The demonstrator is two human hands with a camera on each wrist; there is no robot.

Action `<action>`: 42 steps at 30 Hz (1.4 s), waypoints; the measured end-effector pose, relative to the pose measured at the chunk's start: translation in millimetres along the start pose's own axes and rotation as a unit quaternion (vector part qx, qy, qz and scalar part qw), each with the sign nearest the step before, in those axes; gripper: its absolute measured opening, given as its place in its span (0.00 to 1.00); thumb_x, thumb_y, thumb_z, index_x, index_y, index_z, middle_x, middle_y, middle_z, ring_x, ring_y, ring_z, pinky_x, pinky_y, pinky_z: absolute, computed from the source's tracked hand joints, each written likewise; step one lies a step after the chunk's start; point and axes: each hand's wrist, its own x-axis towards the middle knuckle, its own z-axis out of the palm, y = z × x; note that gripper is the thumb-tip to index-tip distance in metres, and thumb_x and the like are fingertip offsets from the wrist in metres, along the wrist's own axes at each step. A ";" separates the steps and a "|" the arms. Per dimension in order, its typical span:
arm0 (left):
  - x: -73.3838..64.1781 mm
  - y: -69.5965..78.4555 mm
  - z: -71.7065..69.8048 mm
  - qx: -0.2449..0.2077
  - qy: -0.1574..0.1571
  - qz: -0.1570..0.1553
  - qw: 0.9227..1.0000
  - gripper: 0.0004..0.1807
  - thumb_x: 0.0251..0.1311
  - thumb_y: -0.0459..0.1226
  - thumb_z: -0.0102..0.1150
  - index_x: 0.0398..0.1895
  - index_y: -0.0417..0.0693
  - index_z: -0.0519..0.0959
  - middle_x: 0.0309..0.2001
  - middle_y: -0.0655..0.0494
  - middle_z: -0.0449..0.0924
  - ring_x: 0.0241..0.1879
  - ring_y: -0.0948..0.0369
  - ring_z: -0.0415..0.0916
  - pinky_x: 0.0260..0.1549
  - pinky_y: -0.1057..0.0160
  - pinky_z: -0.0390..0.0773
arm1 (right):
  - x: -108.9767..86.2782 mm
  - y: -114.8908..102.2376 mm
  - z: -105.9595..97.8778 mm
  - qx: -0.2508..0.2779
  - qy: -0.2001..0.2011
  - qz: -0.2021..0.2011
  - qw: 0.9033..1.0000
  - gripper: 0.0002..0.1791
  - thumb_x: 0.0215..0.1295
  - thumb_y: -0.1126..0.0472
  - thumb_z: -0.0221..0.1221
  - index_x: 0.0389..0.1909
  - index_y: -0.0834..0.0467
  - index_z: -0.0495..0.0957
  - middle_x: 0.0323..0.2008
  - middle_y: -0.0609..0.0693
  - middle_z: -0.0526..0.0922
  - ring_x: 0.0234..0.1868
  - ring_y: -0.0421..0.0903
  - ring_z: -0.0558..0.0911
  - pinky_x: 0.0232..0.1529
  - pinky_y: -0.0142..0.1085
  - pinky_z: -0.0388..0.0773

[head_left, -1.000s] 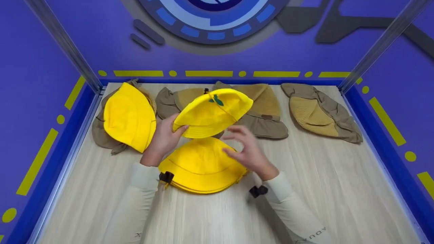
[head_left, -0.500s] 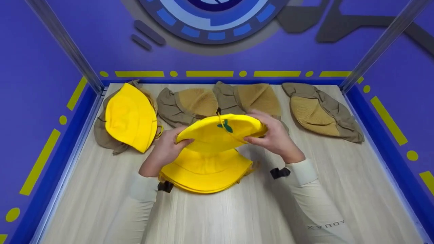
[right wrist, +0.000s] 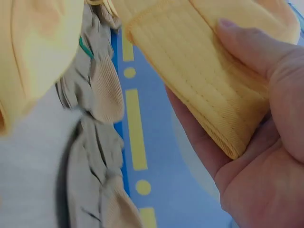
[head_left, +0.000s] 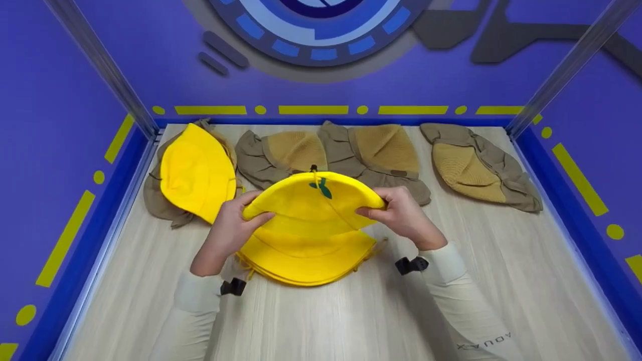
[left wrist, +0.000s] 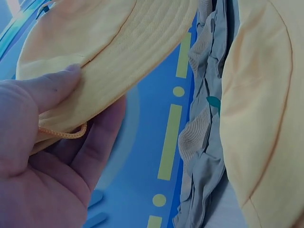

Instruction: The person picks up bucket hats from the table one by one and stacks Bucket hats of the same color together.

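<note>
At frame centre, we see left hand (head_left: 229, 226) and right hand (head_left: 405, 216), each grip clamped on the leaf-marked bucket hat (head_left: 301, 206); at left, one yellow hat (head_left: 198, 173) already lies on a sun hat (head_left: 159, 209); three tan-crowned hats (head_left: 464, 165) are not yet covered.

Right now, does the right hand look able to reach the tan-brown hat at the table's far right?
Probably yes, if it lets go first: the right hand grips a yellow hat, but nothing tall seems to block the way to the tan-brown hat.
</note>
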 end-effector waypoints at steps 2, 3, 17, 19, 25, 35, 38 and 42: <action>-5.4 -3.7 -2.8 -0.010 0.019 -0.013 1.000 0.23 0.63 0.44 0.70 0.61 0.51 0.81 0.51 0.52 0.86 0.43 0.57 0.81 0.44 0.62 0.84 | -2.1 1.5 9.1 0.003 0.000 0.015 1.000 0.11 0.62 0.52 0.72 0.40 0.54 0.86 0.32 0.49 0.87 0.29 0.44 0.80 0.32 0.31 0.80; -8.1 -5.9 -3.7 -0.012 0.028 -0.019 0.999 0.23 0.64 0.44 0.70 0.61 0.50 0.81 0.51 0.51 0.85 0.43 0.57 0.80 0.43 0.64 0.83 | -3.2 2.4 13.8 0.009 0.000 0.022 1.000 0.12 0.62 0.52 0.72 0.41 0.53 0.86 0.33 0.49 0.86 0.29 0.45 0.80 0.32 0.31 0.80; -30.9 -47.9 17.3 0.065 -0.001 -0.145 0.987 0.19 0.64 0.41 0.69 0.57 0.46 0.81 0.52 0.49 0.83 0.49 0.55 0.77 0.52 0.53 0.78 | -19.8 24.5 59.3 -0.026 -0.033 0.178 0.983 0.26 0.55 0.54 0.77 0.53 0.49 0.78 0.42 0.49 0.87 0.40 0.46 0.83 0.42 0.37 0.85; -32.0 -51.6 21.9 0.080 -0.005 -0.145 0.986 0.21 0.63 0.39 0.70 0.58 0.47 0.80 0.49 0.49 0.84 0.47 0.54 0.78 0.51 0.52 0.79 | -22.1 27.2 63.2 -0.054 -0.033 0.175 0.982 0.27 0.55 0.54 0.77 0.54 0.49 0.78 0.40 0.48 0.85 0.39 0.46 0.82 0.40 0.36 0.84; -33.3 -57.4 31.0 0.131 0.003 -0.126 0.983 0.25 0.60 0.37 0.73 0.60 0.46 0.77 0.48 0.47 0.81 0.48 0.51 0.77 0.52 0.50 0.78 | -25.8 32.8 73.8 -0.128 -0.016 0.131 0.983 0.29 0.55 0.52 0.77 0.57 0.53 0.79 0.42 0.49 0.81 0.41 0.48 0.80 0.45 0.39 0.82; -33.5 -65.1 40.2 0.177 0.010 -0.093 0.980 0.26 0.61 0.36 0.72 0.62 0.42 0.78 0.50 0.45 0.78 0.53 0.49 0.77 0.57 0.48 0.78 | -24.8 38.7 80.6 -0.150 -0.033 0.156 0.976 0.29 0.58 0.51 0.75 0.59 0.56 0.83 0.49 0.51 0.78 0.47 0.47 0.78 0.57 0.44 0.80; -32.8 -65.4 41.3 0.179 0.006 -0.096 0.979 0.26 0.62 0.36 0.71 0.63 0.41 0.78 0.51 0.44 0.77 0.55 0.48 0.77 0.59 0.46 0.77 | -24.2 39.0 81.4 -0.151 -0.039 0.170 0.973 0.29 0.58 0.51 0.74 0.60 0.56 0.82 0.50 0.51 0.78 0.48 0.48 0.78 0.59 0.45 0.80; -32.8 -66.0 41.5 0.172 0.005 -0.104 0.980 0.26 0.63 0.36 0.70 0.64 0.41 0.77 0.52 0.44 0.76 0.55 0.48 0.77 0.59 0.47 0.77 | -24.6 36.9 81.9 -0.150 -0.042 0.176 0.972 0.32 0.59 0.50 0.74 0.64 0.55 0.79 0.54 0.54 0.76 0.51 0.51 0.77 0.60 0.46 0.79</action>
